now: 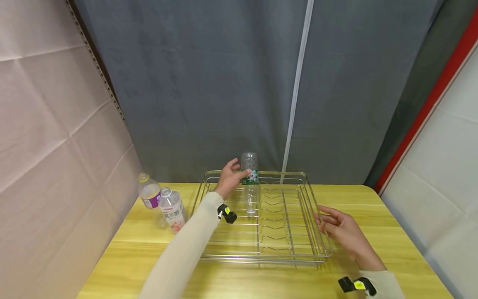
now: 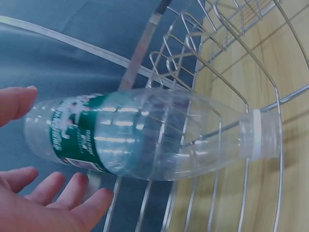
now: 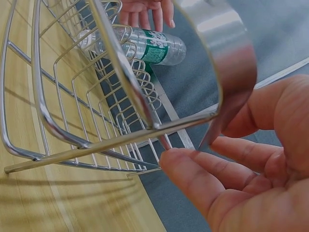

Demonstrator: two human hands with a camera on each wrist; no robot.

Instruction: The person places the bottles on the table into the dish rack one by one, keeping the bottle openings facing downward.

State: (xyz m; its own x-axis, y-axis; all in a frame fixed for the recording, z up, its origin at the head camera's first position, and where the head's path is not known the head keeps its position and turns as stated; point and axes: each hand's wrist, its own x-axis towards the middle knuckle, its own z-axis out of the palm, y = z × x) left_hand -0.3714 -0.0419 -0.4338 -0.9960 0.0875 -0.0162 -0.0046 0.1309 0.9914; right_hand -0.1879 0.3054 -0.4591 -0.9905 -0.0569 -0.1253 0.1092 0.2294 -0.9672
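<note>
With a "之茶" bottle [image 1: 172,211] left of the wire rack [image 1: 281,173], your left hand [image 1: 229,180], fingers spread, flanked the rack's upended green-labelled bottle [image 1: 251,195] while your right hand [image 1: 345,230] pinched the rack's rim.

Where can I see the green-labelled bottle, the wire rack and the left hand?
Green-labelled bottle [image 2: 147,135]: left wrist view, clear side just past the label.
Wire rack [image 1: 258,233]: head view, a lengthwise floor wire.
Left hand [image 1: 228,180]: head view, middle of the hand.

Fabric-walled booth: grey curtain [image 1: 209,83] upper centre, pinkish sheet [image 1: 41,124] left, white sheet [image 1: 440,153] right, wood-grain table [image 1: 373,224] along bottom.
</note>
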